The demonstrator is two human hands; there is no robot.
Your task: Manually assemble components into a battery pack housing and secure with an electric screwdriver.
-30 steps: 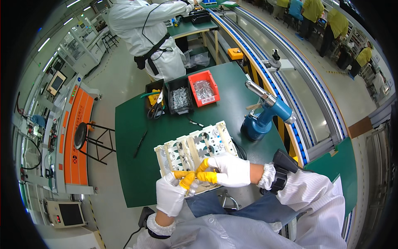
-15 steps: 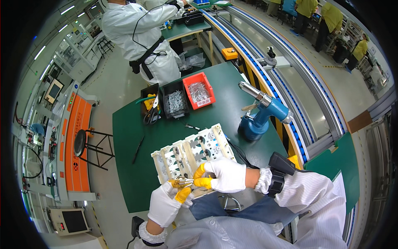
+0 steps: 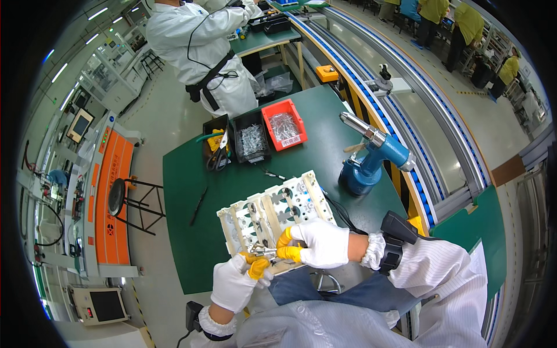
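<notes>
Both my hands wear white gloves with yellow fingertips and meet over the near edge of a cream-white plastic frame [image 3: 267, 200]. My left hand [image 3: 235, 284] is closed around several thin silver blind rivets [image 3: 264, 251], which stick out between its thumb and fingers. Close beside them, the thumb and forefinger of my right hand [image 3: 320, 243] pinch at the ends of the rivets; how many it grips cannot be made out. The frame lies tilted on the green table, with round openings and metal parts in it. A blue rivet gun [image 3: 374, 156] stands upright to its right.
Beyond the frame are a black bin [image 3: 255, 158] of rivets, a red bin [image 3: 279, 108] of rivets, and another bin with scissors [image 3: 219, 153]. A dark pen-like tool [image 3: 198, 206] lies left. A roller conveyor [image 3: 426, 151] runs along the right. A person in white [image 3: 214, 75] stands opposite.
The view has shifted slightly. My right fingertips have drawn a little apart from the left ones, and the rivets between them sit at a different angle.
</notes>
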